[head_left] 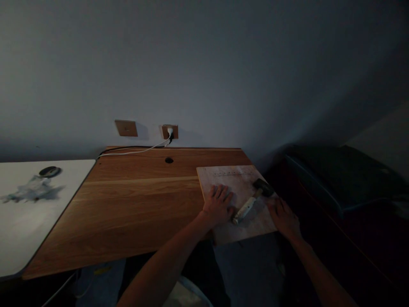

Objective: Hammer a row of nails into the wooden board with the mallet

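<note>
A pale wooden board [223, 177] lies on the right end of a brown wooden desk [137, 200], its near right corner overhanging the desk edge. On the board rests a mallet [252, 200] with a black head and a light handle, lying slantwise. My left hand [217, 205] lies flat on the board with fingers spread, just left of the mallet's handle. My right hand [283, 216] rests on the board's right edge, fingers stretched toward the mallet, holding nothing.
A white cable [134, 152] runs along the desk's back edge to a wall socket [169, 131]. A round cable hole [169, 160] sits near the back. A white table [28, 204] with a dark round object adjoins on the left. A dark cushioned seat [338, 179] stands at the right.
</note>
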The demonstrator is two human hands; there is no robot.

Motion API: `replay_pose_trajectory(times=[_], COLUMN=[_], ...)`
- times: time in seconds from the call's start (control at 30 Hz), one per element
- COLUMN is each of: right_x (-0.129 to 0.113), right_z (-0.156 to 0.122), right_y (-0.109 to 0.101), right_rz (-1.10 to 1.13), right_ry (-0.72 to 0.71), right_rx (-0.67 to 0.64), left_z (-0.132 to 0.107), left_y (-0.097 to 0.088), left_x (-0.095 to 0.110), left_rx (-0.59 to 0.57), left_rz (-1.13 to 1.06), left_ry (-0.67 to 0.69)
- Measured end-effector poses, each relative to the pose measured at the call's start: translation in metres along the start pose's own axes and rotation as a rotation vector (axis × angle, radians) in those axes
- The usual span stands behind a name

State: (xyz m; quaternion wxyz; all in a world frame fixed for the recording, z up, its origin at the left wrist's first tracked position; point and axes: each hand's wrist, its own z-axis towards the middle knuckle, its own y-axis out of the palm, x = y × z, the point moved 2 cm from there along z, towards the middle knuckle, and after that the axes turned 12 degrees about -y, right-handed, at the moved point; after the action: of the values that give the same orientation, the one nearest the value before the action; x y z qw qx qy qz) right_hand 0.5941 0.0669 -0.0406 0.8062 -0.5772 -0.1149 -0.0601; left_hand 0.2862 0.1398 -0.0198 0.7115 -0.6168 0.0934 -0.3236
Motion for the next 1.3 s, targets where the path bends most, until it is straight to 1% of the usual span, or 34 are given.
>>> replay_pose_trajectory(times=[0.1,0.17,0.23,0.3,0.37,0.4,0.47,0.6,0.73,0.83,0.97,1.03,1.17,1.23,1.3], right_x=[-0.022,-0.04,-0.059,-0.078,-0.098,-0.107,-0.126,-0.165,-0.199,-0.207,-0.202,-0.2,-0.203,-0.203,-0.202], right_z=[-0.002,-0.004,-0.004,-0.005,-0.006,-0.007,-0.012,-0.029,-0.051,-0.062,-0.068,-0.069,-0.068,-0.06,-0.044], right_y=[-0.008,-0.014,-0.019,-0.023,-0.025,-0.026,-0.029,-0.042,-0.063,-0.074,-0.079,-0.08,-0.087,-0.093,-0.103], right_rz=[-0.064,-0.045,0.027,0.12,0.216,0.265,0.362,0.564,0.751,0.846,0.911,0.922,0.912,0.896,0.871], right_ry=[-0.087,-0.111,-0.035,0.121,0.205,0.224,0.218,0.139,0.078,0.016,-0.077,-0.095,-0.045,-0.016,0.022], right_rx=[-0.042,-0.041,-0.013,0.033,0.058,0.072,0.102,0.129,0.057,-0.006,-0.106,-0.127,-0.108,-0.116,-0.103], left_z=[-0.016,-0.029,-0.044,-0.061,-0.079,-0.089,-0.109,-0.153,-0.196,-0.222,-0.243,-0.248,-0.252,-0.251,-0.247], left_y=[-0.01,-0.018,-0.025,-0.034,-0.043,-0.048,-0.059,-0.083,-0.107,-0.121,-0.132,-0.134,-0.131,-0.13,-0.13], left_x=[-0.013,-0.025,-0.038,-0.052,-0.066,-0.073,-0.086,-0.113,-0.135,-0.147,-0.156,-0.158,-0.158,-0.157,-0.159], left_rx=[0.008,0.016,0.02,0.024,0.03,0.03,0.029,0.042,0.001,-0.028,-0.066,-0.073,-0.048,-0.012,0.038], left_rz=[0.024,0.046,0.068,0.088,0.109,0.118,0.129,0.156,0.204,0.225,0.217,0.213,0.174,0.146,0.119], left_ry=[0.012,0.02,0.013,0.014,0.022,0.022,0.019,0.017,0.007,-0.006,-0.037,-0.042,-0.039,-0.055,-0.111])
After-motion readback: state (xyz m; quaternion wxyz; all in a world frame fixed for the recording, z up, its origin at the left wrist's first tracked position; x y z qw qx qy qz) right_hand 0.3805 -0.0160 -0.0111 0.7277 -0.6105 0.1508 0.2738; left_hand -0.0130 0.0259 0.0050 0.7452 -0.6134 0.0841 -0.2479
